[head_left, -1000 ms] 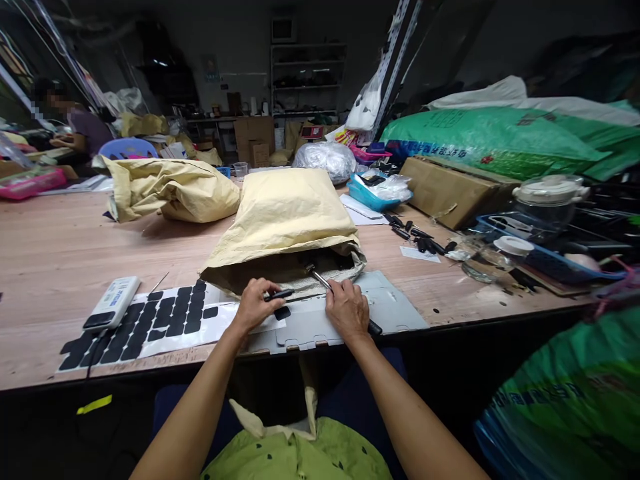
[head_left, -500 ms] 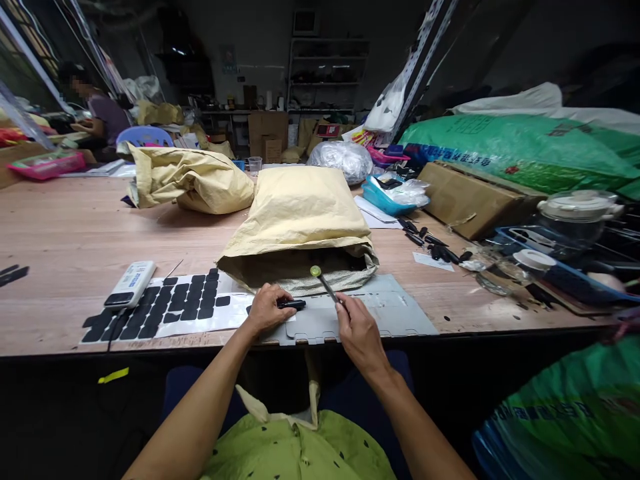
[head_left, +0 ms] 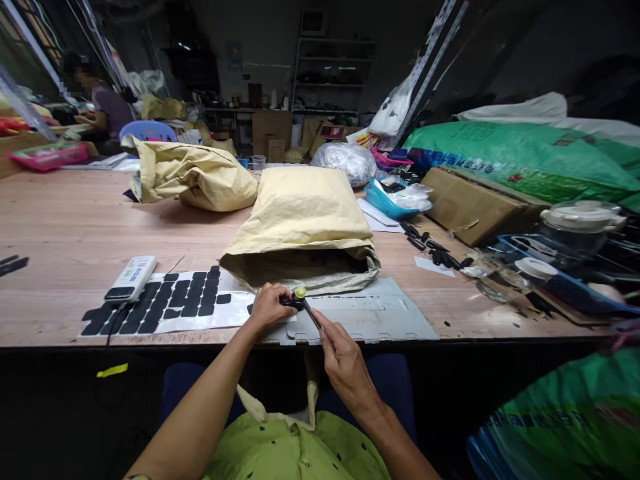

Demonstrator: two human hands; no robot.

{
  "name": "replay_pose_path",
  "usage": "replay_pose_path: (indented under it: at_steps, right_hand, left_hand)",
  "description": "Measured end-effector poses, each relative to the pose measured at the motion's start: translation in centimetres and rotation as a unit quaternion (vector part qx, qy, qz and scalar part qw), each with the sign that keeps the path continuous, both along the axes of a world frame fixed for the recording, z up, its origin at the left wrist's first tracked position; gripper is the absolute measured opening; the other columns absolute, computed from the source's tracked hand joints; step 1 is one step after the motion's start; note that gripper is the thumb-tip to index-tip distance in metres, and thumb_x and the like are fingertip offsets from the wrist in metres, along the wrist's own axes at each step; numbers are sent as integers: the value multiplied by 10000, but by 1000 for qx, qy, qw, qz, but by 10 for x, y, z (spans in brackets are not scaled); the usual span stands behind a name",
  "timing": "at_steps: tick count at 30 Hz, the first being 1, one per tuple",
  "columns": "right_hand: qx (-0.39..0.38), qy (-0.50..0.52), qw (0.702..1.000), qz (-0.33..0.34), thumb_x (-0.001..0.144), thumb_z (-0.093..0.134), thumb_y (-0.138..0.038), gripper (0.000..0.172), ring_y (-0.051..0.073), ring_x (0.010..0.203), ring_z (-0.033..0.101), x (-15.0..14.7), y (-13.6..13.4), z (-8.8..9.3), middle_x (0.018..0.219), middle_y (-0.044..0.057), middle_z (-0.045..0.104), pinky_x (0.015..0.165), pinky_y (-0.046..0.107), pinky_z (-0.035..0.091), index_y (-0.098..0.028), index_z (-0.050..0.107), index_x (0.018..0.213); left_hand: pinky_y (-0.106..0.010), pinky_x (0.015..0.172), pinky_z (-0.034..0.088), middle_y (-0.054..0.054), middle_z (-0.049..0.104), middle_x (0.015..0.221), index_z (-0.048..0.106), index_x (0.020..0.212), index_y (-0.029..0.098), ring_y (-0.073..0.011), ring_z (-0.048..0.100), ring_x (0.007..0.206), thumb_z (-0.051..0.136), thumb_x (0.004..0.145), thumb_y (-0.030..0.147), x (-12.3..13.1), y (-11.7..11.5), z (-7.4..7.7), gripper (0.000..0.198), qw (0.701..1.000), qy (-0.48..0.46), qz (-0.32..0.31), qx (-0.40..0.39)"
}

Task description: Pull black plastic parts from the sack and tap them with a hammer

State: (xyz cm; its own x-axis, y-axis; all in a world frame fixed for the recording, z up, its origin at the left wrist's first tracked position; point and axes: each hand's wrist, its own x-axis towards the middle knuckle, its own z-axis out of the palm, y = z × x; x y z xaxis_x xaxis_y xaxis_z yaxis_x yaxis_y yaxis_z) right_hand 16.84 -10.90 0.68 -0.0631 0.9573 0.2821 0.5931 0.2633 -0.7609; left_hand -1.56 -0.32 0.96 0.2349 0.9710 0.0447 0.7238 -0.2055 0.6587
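My right hand [head_left: 345, 360] is wrapped round the handle of a small mallet [head_left: 300, 292] with a yellow-green head and a dark shaft. The mallet head is at a slim black piece [head_left: 290, 304], which the fingers of my left hand [head_left: 269, 310] pinch against a flat grey board [head_left: 370, 313]. Whether head and piece touch, I cannot tell. Just behind both hands lies a cream sack [head_left: 313, 207], its dark mouth facing me. To the left of my left hand, a white sheet [head_left: 227, 317] carries rows of black rounded-square pads [head_left: 187, 297].
A white corded device [head_left: 131, 280] rests by the pads. Another cream sack [head_left: 200, 177] lies back left. Loose black pieces [head_left: 440, 253], a blue tray [head_left: 393, 200] and a cardboard box [head_left: 480, 207] occupy the right. A person [head_left: 100, 107] sits far left.
My right hand has brought the mallet head left and down, from over the board to the black piece. My left hand has stayed almost in place on that piece.
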Motion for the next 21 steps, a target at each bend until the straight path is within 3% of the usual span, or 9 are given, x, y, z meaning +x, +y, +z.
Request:
replay_pose_path:
  at_steps: [3, 10, 16, 21]
  right_hand:
    - [-14, -15, 1000, 2, 978, 389, -266, 442, 176, 1050, 661, 0, -1, -3, 1140, 69, 691, 961, 316, 537, -258, 569, 1381]
    - [4, -5, 999, -31, 986, 393, -292, 437, 192, 1154, 627, 9, -3, -4, 1258, 73, 661, 999, 346, 521, -266, 557, 1391]
    - [-12, -12, 1000, -16, 989, 382, -293, 442, 186, 1193, 609, 9, -8, -12, 1293, 66, 647, 1014, 343, 509, -264, 547, 1397]
    - [-5, -53, 997, -50, 988, 379, -306, 429, 188, 1148, 614, 18, 6, -7, 1256, 68, 652, 980, 328, 499, -243, 568, 1368]
  left_hand:
    - [-313, 777, 399, 8, 703, 845, 755, 815, 245, -204, 550, 871, 774, 670, 287, 1, -1, 2, 152, 1000, 1, 7, -1]
    - [-344, 816, 421, 2, 719, 870, 763, 823, 251, -227, 563, 899, 770, 664, 266, 2, -5, 3, 160, 1000, -17, 10, 6]
    - [-333, 805, 429, -3, 704, 847, 765, 831, 246, -223, 562, 887, 766, 666, 268, 2, -5, 2, 167, 1000, -18, 11, 13]
    - [-339, 808, 427, -5, 695, 851, 757, 827, 241, -222, 551, 885, 765, 669, 273, 2, -7, 4, 161, 1000, -18, 9, 16]
